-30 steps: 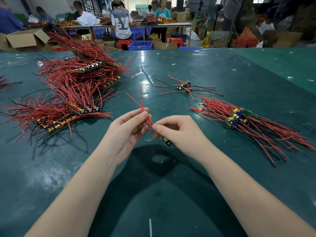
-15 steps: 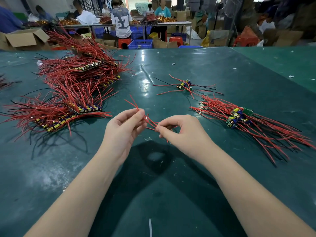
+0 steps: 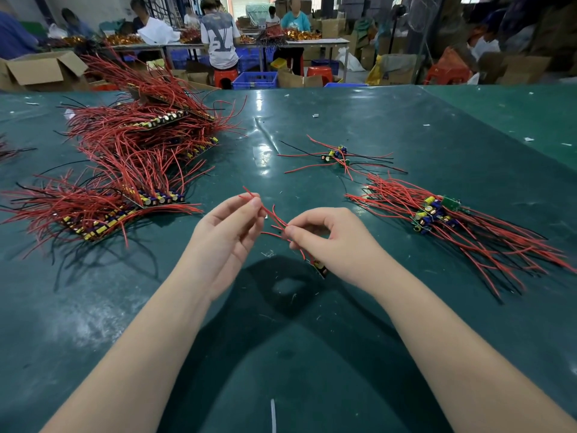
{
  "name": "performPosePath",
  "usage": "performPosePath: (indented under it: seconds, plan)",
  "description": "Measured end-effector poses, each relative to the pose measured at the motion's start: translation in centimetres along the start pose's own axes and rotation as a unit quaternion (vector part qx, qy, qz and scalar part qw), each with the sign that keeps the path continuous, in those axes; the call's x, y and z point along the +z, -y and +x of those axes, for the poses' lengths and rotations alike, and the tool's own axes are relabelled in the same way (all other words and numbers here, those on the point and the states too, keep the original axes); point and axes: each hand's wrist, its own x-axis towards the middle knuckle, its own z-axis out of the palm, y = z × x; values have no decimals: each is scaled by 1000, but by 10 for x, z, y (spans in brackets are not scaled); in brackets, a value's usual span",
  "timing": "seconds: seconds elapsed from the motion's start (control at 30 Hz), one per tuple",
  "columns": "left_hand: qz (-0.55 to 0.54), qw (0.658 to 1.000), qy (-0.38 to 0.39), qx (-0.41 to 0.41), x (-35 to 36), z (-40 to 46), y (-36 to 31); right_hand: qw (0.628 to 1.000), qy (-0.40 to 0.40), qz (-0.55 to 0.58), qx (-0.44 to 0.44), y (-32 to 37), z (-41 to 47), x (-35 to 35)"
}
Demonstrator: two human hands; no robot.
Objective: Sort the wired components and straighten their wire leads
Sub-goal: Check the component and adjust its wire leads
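Holding one wired component [image 3: 321, 267] just above the dark green table [image 3: 406, 126], we work its red leads [image 3: 274, 217] between both hands near the middle of the bench. Our left hand [image 3: 228, 235] pinches the far ends of the leads between thumb and fingertips, the wire tips poking out beyond the fingers; our right hand [image 3: 331, 242] pinches the same leads closer to the part, thumb pressed to forefinger, with the small board hanging below the palm and only partly visible. The leads run slanting from the upper left grip down to the lower right one, and a few loose strands curl away between the two hands. To our left lies a large heap of components [image 3: 134, 170] with red and black wires splayed in all directions, the parts still joined in strips. To our right sits a neater bundle [image 3: 437, 217], its capacitors and green boards gathered together and its wires fanned toward the table's right edge. Beyond it, a small cluster [image 3: 335, 156] of a few parts rests apart. Farther back, other workers sit at tables among cardboard boxes [image 3: 40, 70] and blue crates [image 3: 254, 80].
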Motion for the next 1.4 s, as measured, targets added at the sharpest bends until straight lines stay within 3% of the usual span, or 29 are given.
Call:
performPosePath:
  seconds: [0.23,0.43,0.63,0.87,0.97,1.17,1.4]
  plan:
    - [93,995,19,22,-1,-3,3,999,30,15,2,1,-2,2]
    - [43,997,58,-27,0,-4,-2,993,49,106,-2,3,-1,-1]
    - [0,997,68,-40,0,-5,-5,962,128,243,-2,0,-1,-2]
    - [54,998,11,5,0,-4,-1,991,1,132,-19,-5,1,5]
    - [62,998,-19,16,1,-3,2,997,-60,1,-57,-5,-1,11]
    - [58,996,-65,25,4,-2,7,952,-91,-244,-162,-1,-1,15]
    - [68,998,-1,6,4,-2,6,979,-104,-144,-104,-3,1,16]
